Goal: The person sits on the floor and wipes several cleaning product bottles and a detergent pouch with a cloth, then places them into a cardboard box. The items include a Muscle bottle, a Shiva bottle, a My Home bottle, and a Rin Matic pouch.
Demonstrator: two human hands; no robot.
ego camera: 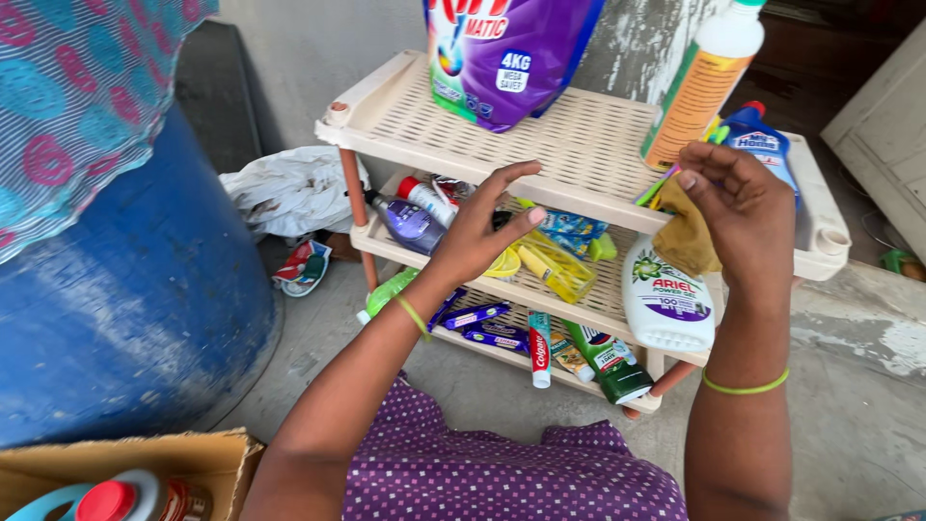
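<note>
Grip: I read my right hand (738,207) as pinched shut on a mustard-yellow cloth (687,236); my left hand (479,232) is released, fingers spread, holding nothing.
Blue drum: (135,299) far left, with patterned fabric (77,96) draped over its top.
Cardboard box: (125,458) lower left, a red-capped bottle (135,500) inside.
Left hand position: I see it hovering in front of the middle tier of the cream plastic rack (579,145), near a purple bottle (410,224).
Top tier: purple detergent pouch (506,58) standing at the back.
Cloth position: hanging from my right fingertips at the rack's front edge, just above a white detergent bottle (667,299).
Right end: tall white and orange bottle (702,87) and blue bottle (762,145) behind my right hand.
</note>
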